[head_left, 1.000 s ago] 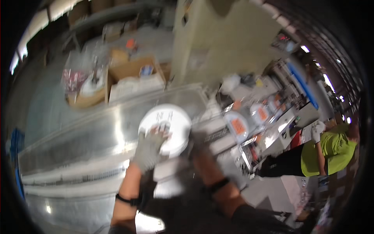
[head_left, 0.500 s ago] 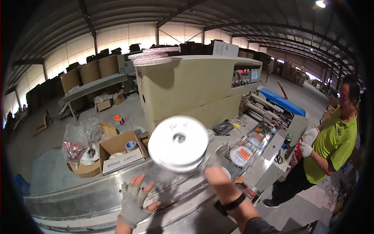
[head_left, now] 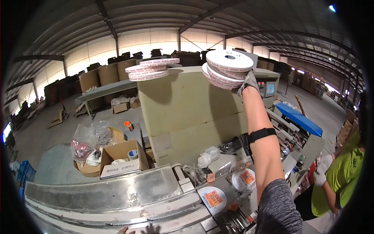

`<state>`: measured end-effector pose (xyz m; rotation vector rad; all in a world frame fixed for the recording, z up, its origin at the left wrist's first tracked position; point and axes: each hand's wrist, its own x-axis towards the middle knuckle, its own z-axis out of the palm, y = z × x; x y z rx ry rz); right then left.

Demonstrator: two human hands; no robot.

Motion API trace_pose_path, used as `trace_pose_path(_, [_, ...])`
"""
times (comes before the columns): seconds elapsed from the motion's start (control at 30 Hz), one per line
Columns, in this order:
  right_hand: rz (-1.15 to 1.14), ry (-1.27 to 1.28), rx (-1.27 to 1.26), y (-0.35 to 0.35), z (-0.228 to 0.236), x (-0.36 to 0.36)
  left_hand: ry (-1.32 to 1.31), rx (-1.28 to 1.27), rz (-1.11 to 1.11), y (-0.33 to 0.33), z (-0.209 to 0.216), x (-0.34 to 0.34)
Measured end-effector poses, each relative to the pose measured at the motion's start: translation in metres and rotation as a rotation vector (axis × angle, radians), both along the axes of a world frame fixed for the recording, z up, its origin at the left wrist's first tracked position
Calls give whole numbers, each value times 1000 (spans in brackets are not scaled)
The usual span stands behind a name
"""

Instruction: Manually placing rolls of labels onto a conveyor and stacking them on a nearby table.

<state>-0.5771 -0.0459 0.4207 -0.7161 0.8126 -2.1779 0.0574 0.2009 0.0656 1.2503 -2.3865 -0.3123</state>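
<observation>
My right hand (head_left: 248, 82), in a grey glove that leaves fingers bare, grips a stack of white tape rolls (head_left: 219, 58) by its right side. The stack is at the upper edge of the beige machine housing (head_left: 183, 105); whether it rests there I cannot tell. Its top roll sits askew over the lower ones. To its left, more tape rolls (head_left: 148, 74) lie piled on the housing. Only fingertips of my left hand (head_left: 124, 230) show at the lower edge, apart and with nothing in them, over the metal conveyor (head_left: 105, 191).
Round white-and-orange packs (head_left: 212, 199) lie on the machine bed. An open carton (head_left: 122, 171) with a blue tape roll (head_left: 133, 154) stands at the left, near plastic bags (head_left: 80, 146). A co-worker in a lime shirt (head_left: 346, 175) stands close at the right. A blue cover (head_left: 298, 119) juts out beyond my arm.
My right hand has lifted the tape rolls from above the conveyor up to the housing's top. My left hand has dropped almost out of view. The view has tilted up and shifted.
</observation>
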Motion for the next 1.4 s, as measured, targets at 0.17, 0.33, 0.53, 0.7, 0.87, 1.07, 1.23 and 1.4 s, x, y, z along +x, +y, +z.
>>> trace_pose_path(0.17, [41, -29, -72, -68, 18, -37, 27, 163, 172, 35, -11, -8])
trace_pose_path(0.33, [20, -27, -127, -129, 33, -45, 18, 238, 249, 48, -15, -32])
trace_pose_path(0.53, [-352, 101, 115, -145, 55, -23, 29, 241, 254, 42, -25, -46])
trace_pose_path(0.7, [-771, 441, 447, -112, 41, 37, -15, 278, 225, 39, -27, -52])
trace_pose_path(0.87, [-1262, 1257, -339, -122, 19, 97, 50, 249, 238, 41, -34, -38])
trace_pose_path(1.07, [-774, 1791, 83, -168, 27, 156, 155, 247, 228, 40, -19, -59])
trace_pose_path(1.23, [-747, 1470, 351, -179, 42, 156, 181, 301, 286, 55, -36, -48])
trace_pose_path(1.4, [-316, 969, -595, -196, 23, 145, 189, 307, 345, 65, -55, -27])
